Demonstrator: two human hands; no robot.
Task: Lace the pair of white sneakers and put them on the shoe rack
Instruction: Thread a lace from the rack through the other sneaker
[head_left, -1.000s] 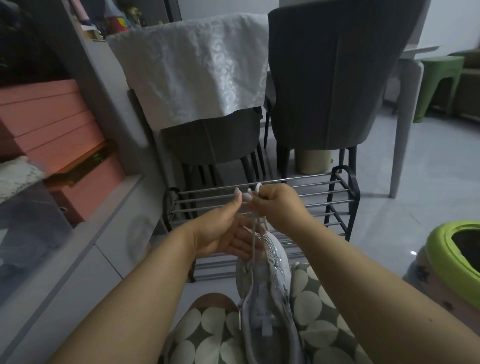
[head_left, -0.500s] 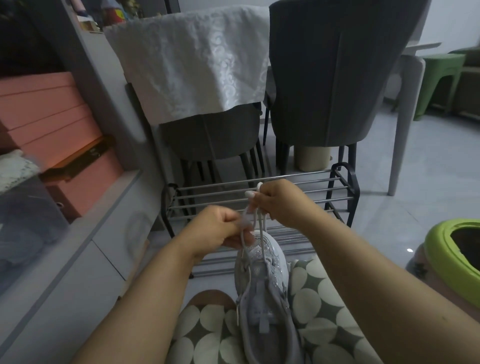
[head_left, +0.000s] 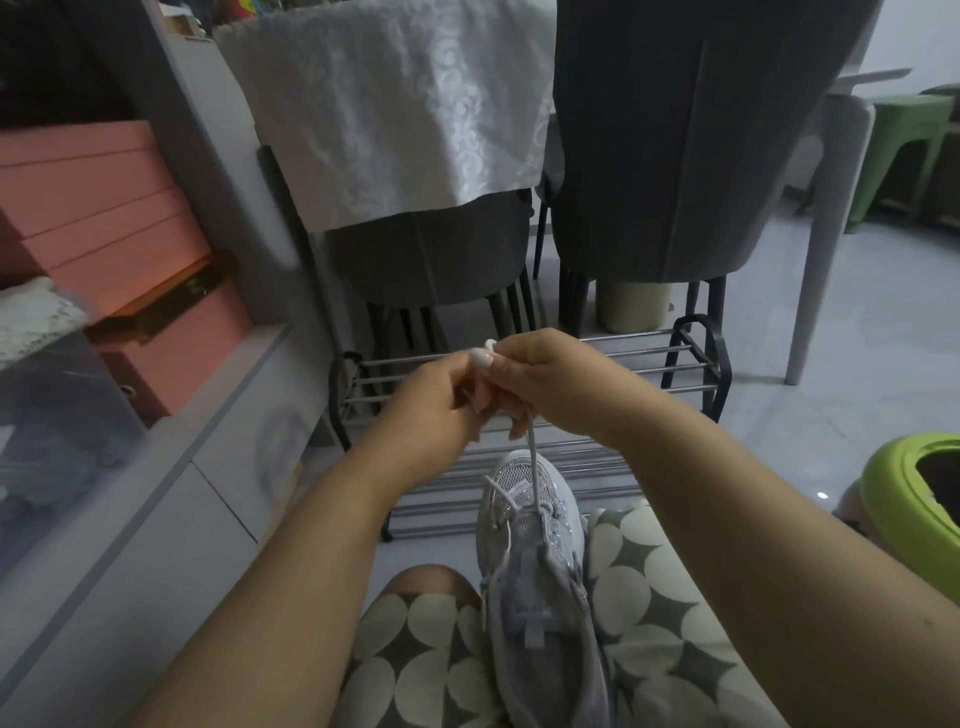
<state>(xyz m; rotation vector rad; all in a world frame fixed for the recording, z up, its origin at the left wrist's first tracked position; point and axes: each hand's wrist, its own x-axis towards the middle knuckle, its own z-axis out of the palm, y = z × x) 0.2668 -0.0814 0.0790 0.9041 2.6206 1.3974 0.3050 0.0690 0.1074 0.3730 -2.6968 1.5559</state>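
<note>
A white sneaker lies on my lap between my knees, toe pointing away from me. Its white lace runs up taut from the eyelets near the toe to my hands. My right hand pinches the lace above the toe, and a small loop pokes out over its thumb. My left hand is curled right against it and grips the lace from the left. The black and metal shoe rack stands on the floor just beyond my hands. Only one sneaker is in view.
Two grey chairs stand behind the rack, one draped with a white cloth. A grey cabinet with pink boxes runs along the left. A green-rimmed tub sits at the right, a green stool further back.
My left hand rose and closed against my right hand. The lace has been drawn up tighter above the toe. The sneaker stays on my lap.
</note>
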